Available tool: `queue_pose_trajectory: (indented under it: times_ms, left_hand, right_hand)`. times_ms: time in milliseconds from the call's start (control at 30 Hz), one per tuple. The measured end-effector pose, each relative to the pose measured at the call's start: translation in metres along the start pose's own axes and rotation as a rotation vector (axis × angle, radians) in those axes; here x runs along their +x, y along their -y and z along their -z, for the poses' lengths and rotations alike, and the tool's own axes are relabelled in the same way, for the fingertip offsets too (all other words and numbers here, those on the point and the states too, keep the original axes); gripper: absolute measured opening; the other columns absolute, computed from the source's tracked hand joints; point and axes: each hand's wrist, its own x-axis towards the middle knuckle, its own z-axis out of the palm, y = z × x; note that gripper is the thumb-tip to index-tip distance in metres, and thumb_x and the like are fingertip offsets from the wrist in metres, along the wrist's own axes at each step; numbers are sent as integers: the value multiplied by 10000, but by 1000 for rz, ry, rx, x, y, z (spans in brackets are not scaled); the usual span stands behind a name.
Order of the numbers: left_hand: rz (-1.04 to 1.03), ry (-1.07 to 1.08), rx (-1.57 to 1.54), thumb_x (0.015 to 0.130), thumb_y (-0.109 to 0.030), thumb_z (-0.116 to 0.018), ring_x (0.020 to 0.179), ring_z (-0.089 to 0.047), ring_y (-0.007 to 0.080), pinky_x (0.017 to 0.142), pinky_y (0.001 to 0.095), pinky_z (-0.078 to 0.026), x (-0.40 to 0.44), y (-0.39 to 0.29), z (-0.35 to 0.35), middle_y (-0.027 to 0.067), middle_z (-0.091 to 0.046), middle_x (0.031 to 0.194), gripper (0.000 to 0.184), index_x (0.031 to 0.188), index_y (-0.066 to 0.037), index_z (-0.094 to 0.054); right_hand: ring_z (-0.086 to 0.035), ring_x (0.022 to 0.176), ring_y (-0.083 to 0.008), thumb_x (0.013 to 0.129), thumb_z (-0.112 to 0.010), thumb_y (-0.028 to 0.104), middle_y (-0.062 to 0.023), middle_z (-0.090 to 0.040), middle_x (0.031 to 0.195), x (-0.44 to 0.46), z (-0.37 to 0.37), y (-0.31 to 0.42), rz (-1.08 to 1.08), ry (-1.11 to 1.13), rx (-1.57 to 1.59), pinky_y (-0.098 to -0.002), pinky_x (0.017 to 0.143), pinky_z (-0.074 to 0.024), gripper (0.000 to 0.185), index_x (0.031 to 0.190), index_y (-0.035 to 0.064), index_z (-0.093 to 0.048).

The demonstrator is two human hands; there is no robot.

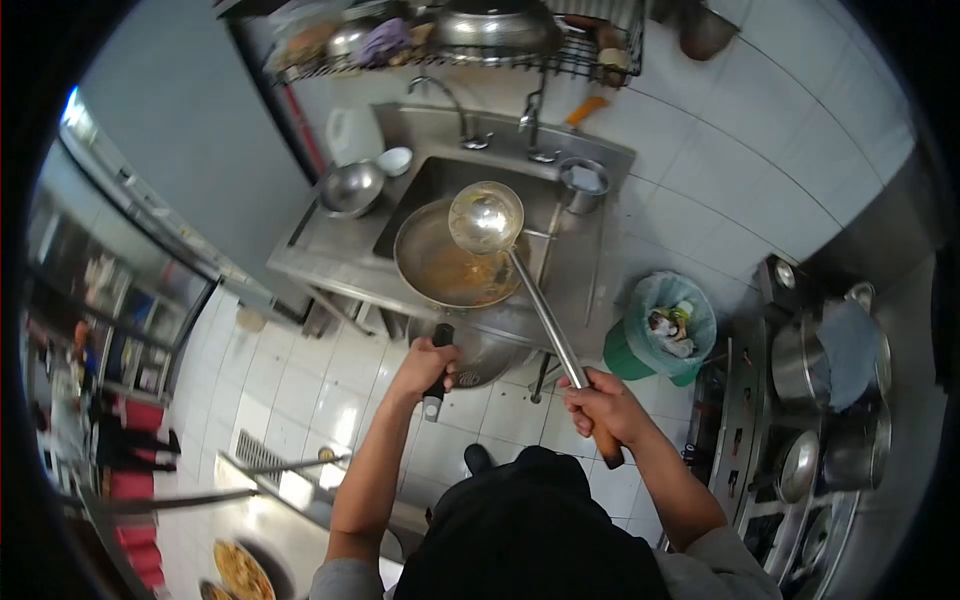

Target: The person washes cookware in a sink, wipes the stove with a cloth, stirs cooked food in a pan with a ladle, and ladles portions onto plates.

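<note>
The left hand (424,369) grips a black handle (443,338), apparently of the pan (424,240) mid-frame; the right hand (606,405) grips the ladle (539,302). Tilting the pan could slop brown residue (465,276) past the sink (440,176).

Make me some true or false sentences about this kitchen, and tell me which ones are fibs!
1. The left hand grips a black handle. True.
2. The right hand is empty. False: that hand holds a long ladle.
3. The trash bin is bright red. False: the trash bin is green.
4. A metal bowl stands to the left of the sink in the picture. True.
5. The small white bowl is on the floor. False: it sits on the counter beside the sink.
</note>
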Motion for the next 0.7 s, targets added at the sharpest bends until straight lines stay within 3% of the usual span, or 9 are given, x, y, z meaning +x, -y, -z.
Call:
queue_pose_trajectory:
  times_ms: [67, 100, 167, 233, 333, 467, 567, 633, 700]
  left_hand:
    - [39, 18, -29, 865, -125, -664, 440, -525, 125, 409, 283, -396, 7, -5, -8, 32, -545, 581, 245, 667, -42, -545]
    - [60, -28, 78, 867, -127, -666, 437, -521, 120, 408, 278, -396, 38, -45, 38, 27, -540, 581, 239, 676, -50, -544]
    - [98, 14, 94, 871, -131, -669, 431, -513, 111, 405, 269, -397, 82, -44, 39, 18, -532, 580, 228, 694, -65, -541]
    - [84, 28, 114, 858, -128, -685, 446, -515, 113, 409, 278, -397, 135, -78, 27, 23, -541, 597, 211, 709, -53, -557]
    - [62, 56, 178, 853, -133, -692, 465, -520, 115, 414, 293, -402, 183, -68, 45, 25, -547, 612, 169, 758, -37, -590]
    - [213, 47, 167, 826, -112, -699, 467, -556, 125, 436, 290, -454, 233, -81, 54, 37, -570, 605, 172, 704, -20, -621]
    - [267, 59, 271, 829, -109, -715, 471, -537, 120, 426, 279, -434, 268, -70, 72, 31, -553, 610, 131, 788, -24, -624]
    - [295, 72, 346, 823, -121, -726, 475, -545, 123, 430, 285, -440, 286, -62, 92, 34, -563, 615, 155, 768, -21, -622]
    - [293, 127, 412, 814, -142, -742, 478, -556, 133, 440, 296, -445, 309, -58, 105, 45, -581, 613, 195, 733, -18, -617]
  right_hand:
    - [-527, 565, -119, 936, -627, 123, -47, -547, 788, -27, 2, 9, 26, -94, 53, -290, 511, -455, 304, 1213, 12, -568]
    - [-496, 515, -113, 948, -605, 119, -31, -532, 741, 22, -9, 24, 86, -134, 88, -292, 474, -433, 262, 1183, 5, -583]
    - [-479, 481, -105, 959, -583, 120, -14, -518, 686, 41, 17, 33, 165, -352, -155, -291, 447, -416, 181, 1110, 19, -588]
    - [-491, 464, -132, 954, -589, 126, -41, -529, 661, 82, 67, 67, 279, -506, -398, -317, 441, -415, 158, 1062, 12, -576]
    - [-523, 465, -179, 937, -611, 133, -96, -549, 653, 150, 113, 81, 384, -643, -609, -358, 452, -421, 155, 983, 1, -546]
    - [-544, 475, -245, 918, -629, 139, -158, -560, 675, 205, 128, 119, 555, -740, -760, -406, 477, -425, 190, 938, -16, -522]
    - [-534, 471, -189, 928, -618, 137, -120, -563, 662, 203, 123, 125, 544, -702, -1020, -359, 452, -416, 153, 910, 10, -535]
    - [-512, 473, -124, 943, -607, 133, -63, -553, 657, 161, 94, 156, 52, -454, -665, -303, 425, -399, 109, 920, 40, -555]
    - [-479, 473, -77, 957, -597, 125, -8, -517, 637, 153, 80, 133, 21, -424, -496, -257, 401, -371, 99, 907, 54, -549]
